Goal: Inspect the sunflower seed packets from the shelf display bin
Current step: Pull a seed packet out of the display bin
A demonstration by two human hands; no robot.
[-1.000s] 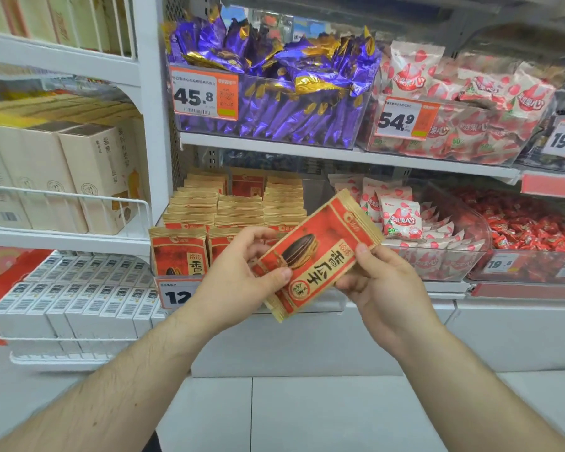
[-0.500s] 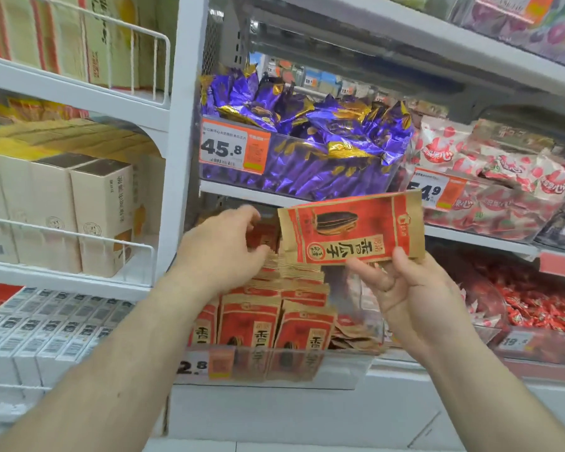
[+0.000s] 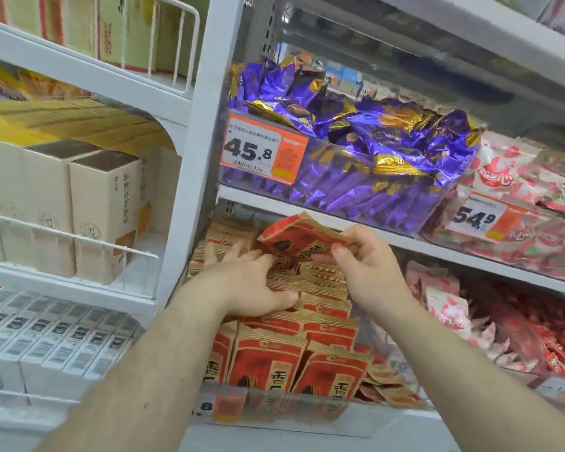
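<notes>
Over the clear plastic display bin [image 3: 366, 419], right hand [image 3: 369, 269] pinches one flat red-and-kraft paper seed packet [image 3: 294, 238], tilted, crinkled. Left hand [image 3: 242, 285] lies flat, fingers spread, on the upright packed rows of matching packets [image 3: 307, 340]. Hands close together, not touching.

White store shelf [image 3: 307, 208] carries a clear bin [image 3: 366, 415] of red-and-tan sunflower seed packets [image 3: 268, 363]; the shelf above holds purple-wrapped sweets [image 3: 356, 177].

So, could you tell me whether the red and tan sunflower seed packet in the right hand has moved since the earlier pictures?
Yes: the red and tan packet has gone from in front of the shelf edge down to the stacked packets.
</notes>
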